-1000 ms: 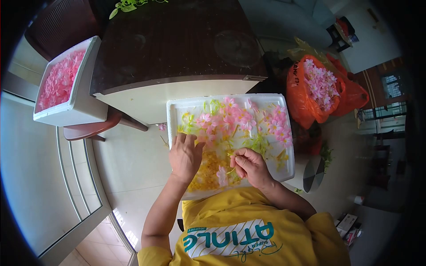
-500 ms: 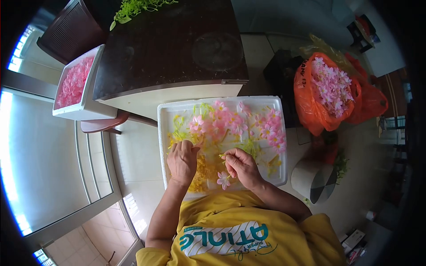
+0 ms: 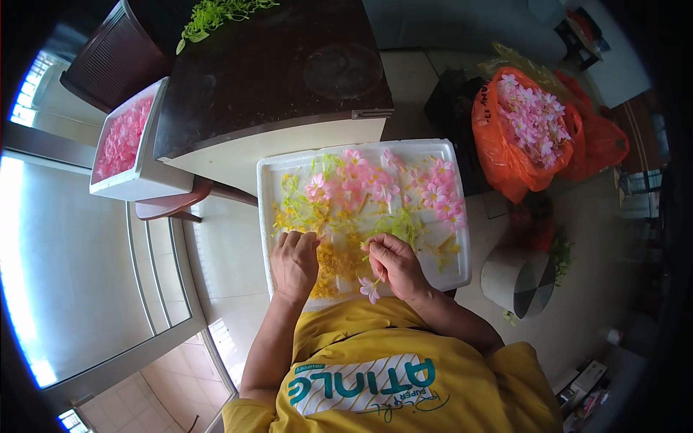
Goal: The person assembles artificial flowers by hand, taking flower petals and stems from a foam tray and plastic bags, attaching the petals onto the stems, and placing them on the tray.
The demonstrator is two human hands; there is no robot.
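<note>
My right hand (image 3: 398, 265) is closed in a pinch over the white foam tray (image 3: 462, 249). It holds an artificial flower (image 3: 369, 289) with pale pink petals, which hangs below the fingers; a yellow-green tip pokes out at the thumb. My left hand (image 3: 294, 264) is closed too, knuckles up, above the left part of the tray. Its fingertips point inward, and what they pinch is hidden. Between and below the hands lies a heap of small yellow flower pieces (image 3: 333, 268). Beyond them are pink petals (image 3: 354, 173) and light green stems (image 3: 401, 225).
A dark table (image 3: 267, 79) with green sprigs (image 3: 216, 20) stands ahead. To its left, a white foam box (image 3: 148, 169) full of pink petals rests on a chair. On the right are an orange plastic bag (image 3: 498, 155) of pink flowers and a round grey stool (image 3: 505, 278).
The view has shifted slightly, so the tray sits higher in it. Both hands keep nearly the same place and grip, and the flower still hangs from my right hand.
</note>
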